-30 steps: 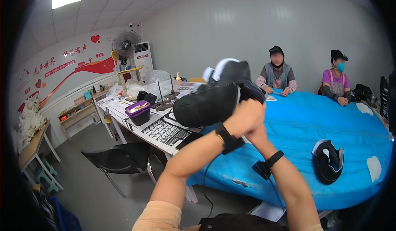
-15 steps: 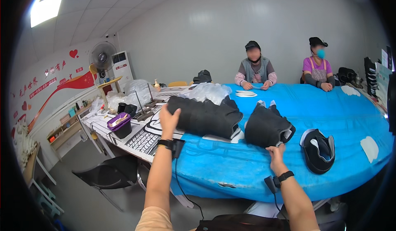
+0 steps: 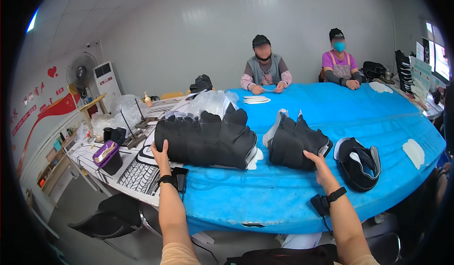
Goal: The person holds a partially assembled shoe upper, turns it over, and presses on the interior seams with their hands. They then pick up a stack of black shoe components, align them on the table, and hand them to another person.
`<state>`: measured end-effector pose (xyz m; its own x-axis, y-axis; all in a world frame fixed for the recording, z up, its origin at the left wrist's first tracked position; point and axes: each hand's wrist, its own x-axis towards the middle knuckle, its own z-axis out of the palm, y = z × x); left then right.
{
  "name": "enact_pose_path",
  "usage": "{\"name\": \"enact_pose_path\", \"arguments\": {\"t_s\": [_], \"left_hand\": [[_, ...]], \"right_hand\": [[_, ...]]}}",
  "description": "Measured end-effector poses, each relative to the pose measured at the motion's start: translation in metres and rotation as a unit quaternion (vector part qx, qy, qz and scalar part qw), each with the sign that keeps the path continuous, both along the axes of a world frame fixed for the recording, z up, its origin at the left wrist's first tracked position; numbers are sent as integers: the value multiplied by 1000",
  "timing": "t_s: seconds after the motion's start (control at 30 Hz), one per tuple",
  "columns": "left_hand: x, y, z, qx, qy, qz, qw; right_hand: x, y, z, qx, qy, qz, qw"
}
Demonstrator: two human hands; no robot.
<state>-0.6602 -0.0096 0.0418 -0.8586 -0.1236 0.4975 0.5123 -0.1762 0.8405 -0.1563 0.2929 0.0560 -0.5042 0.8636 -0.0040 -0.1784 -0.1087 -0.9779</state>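
A long row of nested black shoe uppers (image 3: 203,139) lies on its side across the blue-covered table. My left hand (image 3: 161,157) is closed on its left end, thumb toward me; its other fingers are partly hidden. To the right, a shorter bundle of black shoe uppers (image 3: 295,142) with pale linings lies separated by a small gap. My right hand (image 3: 319,164) holds this bundle's near right end, thumb against the black side and some fingers hidden. Right of that hand sits a single black shoe upper (image 3: 358,165) with a light grey lining.
White flat pieces (image 3: 414,153) lie at the right, with a white stack (image 3: 256,100) farther back. Clear plastic bags (image 3: 213,103) lie behind the long row. Leftward stand a purple-rimmed bin (image 3: 109,158) and a black chair (image 3: 111,220). Two people sit across the table.
The view has swung right, so everything sits farther left in it. My right hand has shifted on the shorter bundle, its thumb now up against the side. Both hands stay at their bundles.
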Motion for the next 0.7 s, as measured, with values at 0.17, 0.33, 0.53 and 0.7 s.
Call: {"name": "enact_pose_path", "arguments": {"t_s": [0.17,0.33,0.53,0.7], "left_hand": [[8,1,11,-22,-50,-16,998],[9,0,11,-75,-34,44,996],[-7,-2,0,-73,-153,6,986],[-25,-15,-5,-173,-111,122,971]], "right_hand": [[-11,-2,-10,-15,118,26,993],[-40,-35,-2,74,161,46,983],[-39,-45,-9,162,95,100,977],[-45,-64,-10,102,152,95,978]]}}
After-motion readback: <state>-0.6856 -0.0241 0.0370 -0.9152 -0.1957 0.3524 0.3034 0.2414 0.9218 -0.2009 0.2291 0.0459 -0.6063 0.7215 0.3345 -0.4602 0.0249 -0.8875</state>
